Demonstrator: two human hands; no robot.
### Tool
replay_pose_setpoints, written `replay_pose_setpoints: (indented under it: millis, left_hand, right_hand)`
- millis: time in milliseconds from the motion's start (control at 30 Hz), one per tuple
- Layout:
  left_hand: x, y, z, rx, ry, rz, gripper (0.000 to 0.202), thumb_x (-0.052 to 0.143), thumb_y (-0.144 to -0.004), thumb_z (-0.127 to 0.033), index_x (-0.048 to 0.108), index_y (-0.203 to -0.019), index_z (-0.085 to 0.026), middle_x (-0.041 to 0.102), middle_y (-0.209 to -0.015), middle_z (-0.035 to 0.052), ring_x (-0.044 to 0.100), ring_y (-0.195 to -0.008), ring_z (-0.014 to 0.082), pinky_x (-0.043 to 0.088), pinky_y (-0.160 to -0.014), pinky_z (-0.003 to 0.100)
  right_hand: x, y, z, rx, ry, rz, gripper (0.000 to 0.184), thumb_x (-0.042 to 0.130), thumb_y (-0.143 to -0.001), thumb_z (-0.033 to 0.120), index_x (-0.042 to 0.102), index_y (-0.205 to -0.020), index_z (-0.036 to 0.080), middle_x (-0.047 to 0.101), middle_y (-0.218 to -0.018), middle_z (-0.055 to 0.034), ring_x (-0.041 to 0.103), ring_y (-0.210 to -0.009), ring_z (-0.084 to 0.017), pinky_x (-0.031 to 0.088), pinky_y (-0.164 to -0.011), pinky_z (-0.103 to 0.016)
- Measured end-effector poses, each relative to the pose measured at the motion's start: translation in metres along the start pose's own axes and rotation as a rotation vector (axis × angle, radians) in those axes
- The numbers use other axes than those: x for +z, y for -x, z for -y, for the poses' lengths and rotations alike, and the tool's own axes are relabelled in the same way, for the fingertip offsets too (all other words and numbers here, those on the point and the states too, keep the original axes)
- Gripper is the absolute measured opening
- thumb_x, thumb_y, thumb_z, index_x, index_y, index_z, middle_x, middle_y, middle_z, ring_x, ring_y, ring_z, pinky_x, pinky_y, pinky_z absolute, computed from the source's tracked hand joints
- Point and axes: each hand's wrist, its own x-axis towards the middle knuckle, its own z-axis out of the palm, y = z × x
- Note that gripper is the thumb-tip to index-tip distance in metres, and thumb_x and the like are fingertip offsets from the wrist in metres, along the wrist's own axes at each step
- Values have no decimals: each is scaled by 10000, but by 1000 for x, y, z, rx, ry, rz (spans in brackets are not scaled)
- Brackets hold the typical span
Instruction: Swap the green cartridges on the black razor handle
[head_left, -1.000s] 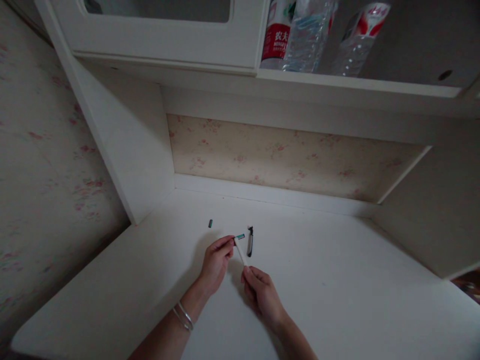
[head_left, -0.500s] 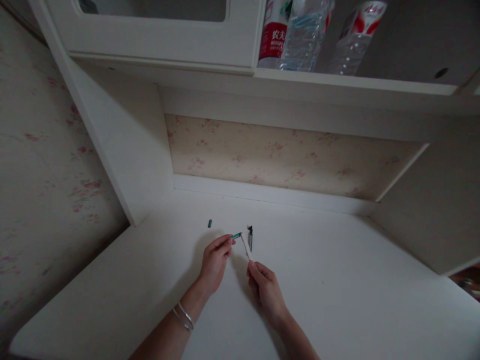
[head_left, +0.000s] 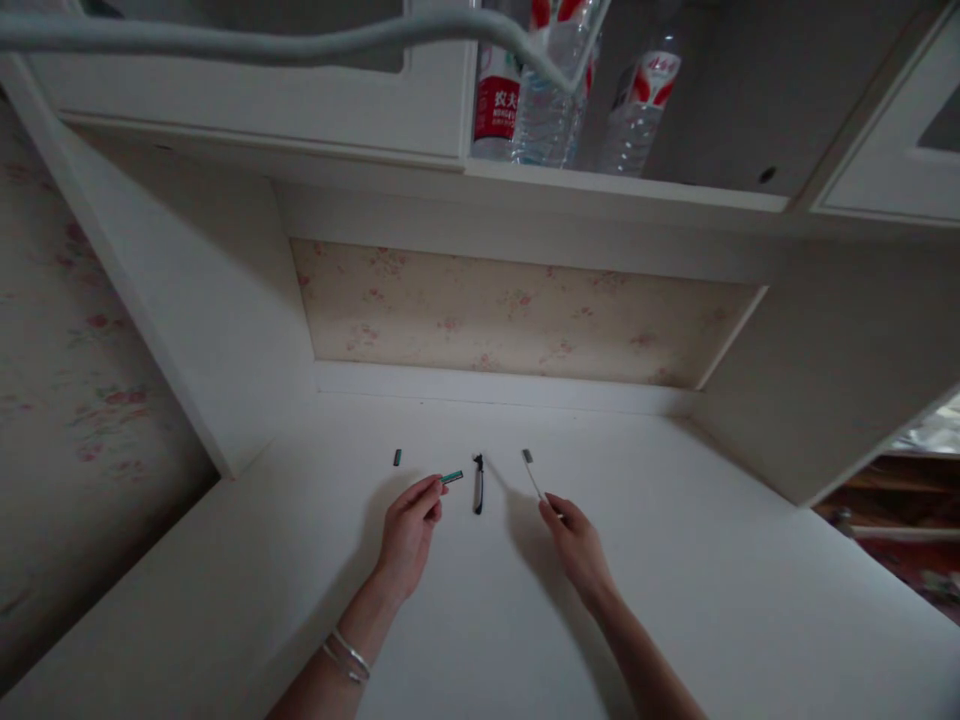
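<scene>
In my left hand [head_left: 409, 535] a small green and black razor cartridge [head_left: 451, 478] is pinched between thumb and fingers. My right hand [head_left: 579, 548] grips the handle of a white toothbrush [head_left: 535, 480], its dark-bristled head pointing away from me. Between the two hands, a black razor handle [head_left: 478, 487] lies lengthwise on the white desk [head_left: 465, 630]. Another small dark green cartridge [head_left: 397, 457] rests farther back, to the left. Both hands are apart from each other, over the desk.
Above the desk, a white cabinet shelf [head_left: 622, 185] holds several plastic bottles [head_left: 544, 115]. A pale cable or bar [head_left: 225, 45] crosses the top of the view. White side panels [head_left: 202, 290] stand left and right, with floral wallpaper [head_left: 517, 310] behind.
The toothbrush has moved right in my right hand, away from the cartridge it was against. My left hand still holds the cartridge. The camera has turned slightly to the right.
</scene>
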Motion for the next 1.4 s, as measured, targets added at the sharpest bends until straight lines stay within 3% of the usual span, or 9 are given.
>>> replay_pose_setpoints:
  millis: [100,233,633,733,833,933,1000,1167,1400]
  left_hand:
    - [0,1,2,-13,-28,35,310,842,-588,-235,734,-856,-123,674,-805,76,528,-671,98,414,-571,181]
    - [0,2,3,-25,-49,59,302,833,-613,-247,732,-868,-120,672,-803,78,498,-640,86,402,-565,177]
    - [0,3,6,-54,-99,96,309,825,-617,-273,731,-873,-127,666,-794,69,481,-632,86,387,-569,184]
    - [3,4,6,-62,-118,103,310,819,-619,-284,731,-870,-125,664,-782,67,472,-618,85,373,-561,188]
    - [4,5,7,-75,-155,119,321,811,-621,-297,730,-878,-123,662,-769,66,460,-595,84,358,-550,199]
    - [3,7,10,-71,-206,155,322,795,-645,-314,728,-898,-125,662,-780,68,461,-602,89,346,-551,206]
    - [2,8,11,-66,-233,183,318,782,-667,-326,726,-909,-128,658,-783,65,462,-610,92,339,-552,209]
    - [1,8,12,-71,-273,227,318,757,-704,-357,722,-924,-131,649,-770,56,447,-596,91,332,-556,220]
    - [3,10,12,-106,-308,261,327,755,-707,-359,712,-924,-118,642,-760,56,448,-593,93,327,-549,221]
  right_hand:
    - [-32,-17,-23,11,274,-40,383,452,-872,388,688,-1033,132,626,-990,-123,596,-867,-254,435,-789,-323]
    - [-61,-29,-43,71,575,-49,343,403,-915,280,692,-1038,141,605,-1023,-145,604,-864,-264,419,-785,-341]
    - [-68,-42,-37,54,894,-15,293,435,-926,214,655,-1055,70,582,-972,-192,626,-828,-307,463,-731,-378]
    - [-61,-34,-21,-53,891,-22,325,454,-942,235,591,-1202,97,558,-1100,-176,582,-977,-312,449,-844,-398]
    - [-40,-18,6,-252,798,24,306,458,-968,274,567,-1235,172,536,-1170,-105,543,-1061,-234,415,-944,-318]
    - [-14,2,38,-578,550,109,302,471,-968,289,548,-1244,192,533,-1144,-106,551,-1017,-235,452,-907,-341]
    - [1,11,58,-697,483,150,313,496,-957,272,532,-1262,211,537,-1126,-107,550,-995,-249,470,-874,-367]
    - [19,14,83,-793,528,217,271,586,-925,207,575,-1194,233,571,-1082,-86,554,-931,-245,460,-822,-367]
    - [17,8,82,-845,617,237,137,622,-929,222,625,-1066,225,610,-1022,-68,551,-894,-237,399,-764,-349]
